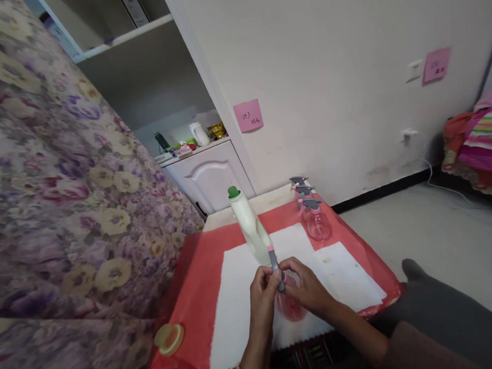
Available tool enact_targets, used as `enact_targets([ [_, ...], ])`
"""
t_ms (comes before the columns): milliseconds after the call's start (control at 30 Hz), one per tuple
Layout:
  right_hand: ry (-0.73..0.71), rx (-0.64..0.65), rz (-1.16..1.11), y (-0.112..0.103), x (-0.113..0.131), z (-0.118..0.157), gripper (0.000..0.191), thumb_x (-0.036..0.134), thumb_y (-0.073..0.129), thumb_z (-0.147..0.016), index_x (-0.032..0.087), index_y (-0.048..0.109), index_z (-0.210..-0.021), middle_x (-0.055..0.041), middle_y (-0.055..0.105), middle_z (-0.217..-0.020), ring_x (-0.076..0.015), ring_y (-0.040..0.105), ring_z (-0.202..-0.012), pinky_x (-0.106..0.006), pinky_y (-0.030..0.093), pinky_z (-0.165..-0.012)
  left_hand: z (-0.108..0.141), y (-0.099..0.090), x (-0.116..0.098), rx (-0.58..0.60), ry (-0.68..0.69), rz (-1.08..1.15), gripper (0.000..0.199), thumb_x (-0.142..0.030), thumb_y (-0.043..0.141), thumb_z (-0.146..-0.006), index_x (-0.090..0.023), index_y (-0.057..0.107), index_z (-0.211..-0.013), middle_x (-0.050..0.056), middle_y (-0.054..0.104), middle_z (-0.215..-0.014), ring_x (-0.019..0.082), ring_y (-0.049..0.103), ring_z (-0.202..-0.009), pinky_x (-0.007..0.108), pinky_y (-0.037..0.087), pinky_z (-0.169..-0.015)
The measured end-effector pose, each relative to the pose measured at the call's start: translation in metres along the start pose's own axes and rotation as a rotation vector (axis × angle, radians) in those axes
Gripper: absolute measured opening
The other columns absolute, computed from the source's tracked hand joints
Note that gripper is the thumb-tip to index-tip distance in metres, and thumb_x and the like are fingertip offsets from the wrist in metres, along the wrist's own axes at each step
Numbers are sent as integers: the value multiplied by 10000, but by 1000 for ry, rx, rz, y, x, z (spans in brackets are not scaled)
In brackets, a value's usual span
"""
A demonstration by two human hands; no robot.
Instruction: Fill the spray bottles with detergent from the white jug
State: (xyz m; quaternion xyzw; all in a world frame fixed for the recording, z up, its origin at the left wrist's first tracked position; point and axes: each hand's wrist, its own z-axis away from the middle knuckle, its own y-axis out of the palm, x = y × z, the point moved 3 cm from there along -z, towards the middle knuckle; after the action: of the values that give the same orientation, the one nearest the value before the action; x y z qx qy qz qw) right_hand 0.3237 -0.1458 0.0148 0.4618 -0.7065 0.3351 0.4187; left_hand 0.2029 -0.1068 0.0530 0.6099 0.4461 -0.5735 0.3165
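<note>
A clear round spray bottle (292, 310) stands on the white cloth in front of me, partly hidden by my hands. My left hand (263, 296) has its fingers closed on the grey and pink spray head (273, 258) at the top. Around the pink collar just below, my right hand (307, 288) is closed on the same spray bottle. Just beyond my hands a pale green jug-like bottle (249, 226) stands uncapped, with a green spout at its mouth. A yellowish cap (170, 339) lies at the left on the red cover.
Several spray bottles (318, 227) with grey and pink heads line the table's right back edge. The white cloth (227, 309) lies over the red table cover (193, 272), beside a smaller white sheet (349, 275). A floral curtain (74, 207) hangs close on the left; a wall stands behind.
</note>
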Motion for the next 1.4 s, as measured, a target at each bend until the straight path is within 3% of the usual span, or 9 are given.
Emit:
enact_targets([
  [133,-55,84,-45,-3,2,-2,165,215,625,-803,214,632,-968,-40,636,-991,-223,598,-973,-358,457,-880,0,0,1,0,-1,9,252,-427,651,-813,-181,603,-788,-12,577,-728,156,507,-716,234,405,-658],
  [200,-57,69,-34,-3,2,-2,110,209,620,-801,209,629,-910,-31,639,-933,-219,600,-924,-352,463,-848,1,0,2,1,-5,8,248,-425,650,-816,-183,599,-792,-18,572,-726,154,509,-715,232,404,-657],
  [400,13,37,12,2,-2,2,174,192,639,-778,220,629,-949,-26,652,-937,-223,596,-923,-352,473,-841,2,-1,3,-20,5,-15,240,-414,653,-818,-183,596,-790,-25,573,-704,156,523,-693,235,404,-648],
  [667,-79,74,-41,-1,1,2,190,216,555,-844,224,632,-1017,-44,648,-1014,-216,598,-991,-357,468,-893,2,2,1,-22,-4,28,259,-439,645,-815,-184,625,-854,2,629,-787,184,570,-784,261,453,-714],
  [900,33,-49,2,2,0,2,133,202,632,-782,221,615,-912,-13,646,-893,-210,605,-876,-342,481,-821,3,1,2,-34,4,4,252,-431,654,-807,-182,615,-808,-2,618,-748,176,555,-738,257,439,-685],
  [1100,-53,35,-3,1,-1,2,158,218,611,-812,227,633,-967,-32,645,-975,-215,596,-953,-350,462,-872,4,2,1,-44,16,19,224,-404,659,-813,-184,619,-802,-15,615,-738,165,552,-733,243,420,-673],
  [1267,-14,-12,10,1,-1,3,106,218,624,-791,228,626,-896,-15,637,-893,-216,589,-887,-347,471,-825,4,3,0,-58,11,25,228,-405,676,-796,-185,620,-777,-21,614,-711,159,548,-701,236,410,-652],
  [1400,-2,-3,6,2,0,4,166,218,625,-786,232,618,-952,-24,638,-940,-221,593,-916,-352,473,-843,4,2,1,-59,9,16,236,-413,679,-790,-186,619,-768,-24,610,-701,160,547,-695,240,413,-653],
])
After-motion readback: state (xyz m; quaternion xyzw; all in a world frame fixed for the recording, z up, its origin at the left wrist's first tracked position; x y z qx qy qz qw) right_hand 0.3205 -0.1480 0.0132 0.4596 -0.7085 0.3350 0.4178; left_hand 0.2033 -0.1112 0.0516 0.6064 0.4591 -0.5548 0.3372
